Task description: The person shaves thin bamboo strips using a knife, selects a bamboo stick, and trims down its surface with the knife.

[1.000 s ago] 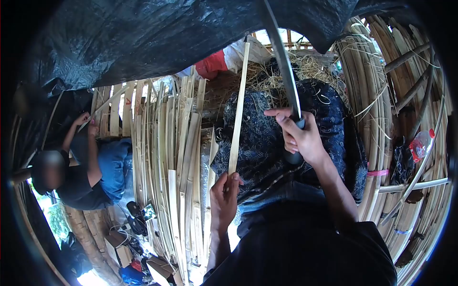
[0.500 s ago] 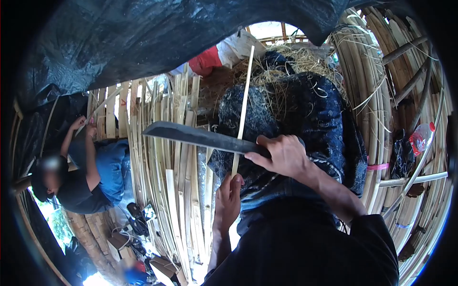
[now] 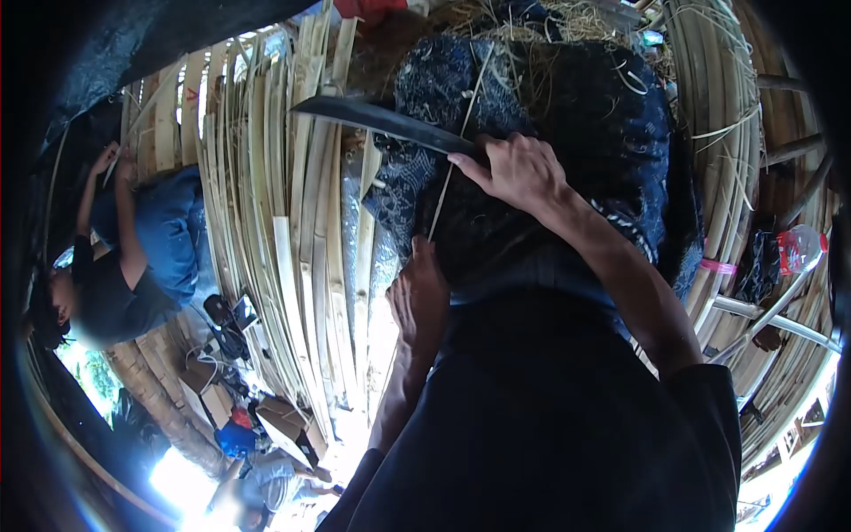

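My right hand (image 3: 523, 175) is closed around the handle of a machete (image 3: 381, 121), whose long dark blade points left. The blade lies across a thin bamboo strip (image 3: 441, 202), close in front of my right thumb. My left hand (image 3: 420, 288) grips the near end of that strip, which slants up and away over my lap. Dark blue patterned cloth (image 3: 603, 115) covers my legs beneath both hands. The machete's handle is mostly hidden inside my fingers.
Long bamboo slats (image 3: 284, 177) stand to the left, and bundled strips (image 3: 731, 133) run along the right. Pale shavings (image 3: 585, 22) lie beyond the cloth. A clear plastic bottle (image 3: 800, 249) is at far right. Another person (image 3: 146, 257) sits at left; someone else is at lower left.
My view has tipped downward, so the scene sits higher. The strip now shows its narrow edge instead of its broad face. Both hands keep their holds, the blade still crossing the strip.
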`<state>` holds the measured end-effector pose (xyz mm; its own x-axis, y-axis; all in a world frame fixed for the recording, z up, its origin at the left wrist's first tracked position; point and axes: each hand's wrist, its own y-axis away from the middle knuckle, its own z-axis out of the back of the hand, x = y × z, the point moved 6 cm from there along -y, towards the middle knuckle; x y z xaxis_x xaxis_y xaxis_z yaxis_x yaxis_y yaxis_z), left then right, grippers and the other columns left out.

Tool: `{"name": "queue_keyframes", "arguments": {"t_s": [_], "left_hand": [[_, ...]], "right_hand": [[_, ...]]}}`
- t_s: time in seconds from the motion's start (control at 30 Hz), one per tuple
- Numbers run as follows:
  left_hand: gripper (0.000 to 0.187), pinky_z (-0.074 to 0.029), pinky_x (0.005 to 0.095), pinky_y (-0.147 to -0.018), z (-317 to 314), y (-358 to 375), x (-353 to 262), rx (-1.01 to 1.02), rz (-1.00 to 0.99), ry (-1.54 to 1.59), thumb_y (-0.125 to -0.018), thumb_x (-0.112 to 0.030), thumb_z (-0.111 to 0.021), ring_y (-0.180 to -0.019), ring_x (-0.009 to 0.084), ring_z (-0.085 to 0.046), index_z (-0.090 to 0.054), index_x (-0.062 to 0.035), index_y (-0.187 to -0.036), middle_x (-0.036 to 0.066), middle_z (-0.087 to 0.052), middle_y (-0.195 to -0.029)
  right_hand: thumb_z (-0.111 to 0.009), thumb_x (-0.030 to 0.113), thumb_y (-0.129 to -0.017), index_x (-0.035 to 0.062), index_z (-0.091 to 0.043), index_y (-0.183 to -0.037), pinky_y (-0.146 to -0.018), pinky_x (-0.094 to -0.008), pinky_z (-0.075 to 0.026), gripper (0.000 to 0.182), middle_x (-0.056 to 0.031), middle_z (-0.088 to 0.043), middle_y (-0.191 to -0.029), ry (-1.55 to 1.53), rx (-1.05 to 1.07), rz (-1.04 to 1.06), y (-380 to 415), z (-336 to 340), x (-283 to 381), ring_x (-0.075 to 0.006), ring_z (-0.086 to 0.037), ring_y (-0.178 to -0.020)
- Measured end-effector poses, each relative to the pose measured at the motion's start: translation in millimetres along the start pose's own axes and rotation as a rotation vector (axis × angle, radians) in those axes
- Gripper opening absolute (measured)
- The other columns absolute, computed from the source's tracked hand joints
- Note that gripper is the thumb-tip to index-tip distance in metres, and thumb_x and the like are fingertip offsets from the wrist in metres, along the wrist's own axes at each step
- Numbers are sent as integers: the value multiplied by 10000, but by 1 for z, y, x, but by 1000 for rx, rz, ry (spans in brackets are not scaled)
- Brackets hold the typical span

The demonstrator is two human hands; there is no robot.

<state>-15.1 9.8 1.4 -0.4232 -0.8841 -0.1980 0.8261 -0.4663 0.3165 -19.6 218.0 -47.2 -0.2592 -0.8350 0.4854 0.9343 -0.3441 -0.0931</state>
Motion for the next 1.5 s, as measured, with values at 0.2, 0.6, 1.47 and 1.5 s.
{"name": "queue_keyframes", "arguments": {"t_s": [0.2, 0.6, 1.47, 1.5], "left_hand": [[61, -437, 552, -524, -2, 66, 37, 160, 191, 39, -993, -117, -444, -611, 431, -629, -491, -95, -961, 195, -629, -682], [158, -405, 525, -533, 31, 141, 107, 92, 121, 140, -1006, -96, -402, -603, 443, -581, -514, -26, -920, 234, -566, -689], [435, -273, 260, -504, 34, 54, 23, 505, 182, 1122, -1083, -376, -383, -528, 71, -353, -497, -73, -791, -24, -405, -616], [435, -273, 260, -504, 26, 52, 22, 510, 174, 1115, -1083, -376, -383, -528, 71, -353, -497, -73, -791, -24, -405, -616]], "right_hand": [[-636, 555, -902, 80, -644, -704, -378, -381, -501, 515, -89, -569, -471, 55, -123, 95, 5, 2, -1, -278, -617, -418], [-656, 508, -909, 40, -690, -914, -409, -423, -441, 469, -157, -566, -571, 182, -556, 166, 4, -17, -44, -326, -569, -463], [-612, 214, -998, -6, -651, -965, -379, -205, -337, 226, -65, -717, -886, -1415, -71, -367, -2, 107, 0, 1, -400, -442], [-622, 309, -984, -17, -679, -946, -401, -268, -383, 332, -60, -645, -705, -1227, -138, -346, -3, 112, -5, -89, -462, -417]]}}
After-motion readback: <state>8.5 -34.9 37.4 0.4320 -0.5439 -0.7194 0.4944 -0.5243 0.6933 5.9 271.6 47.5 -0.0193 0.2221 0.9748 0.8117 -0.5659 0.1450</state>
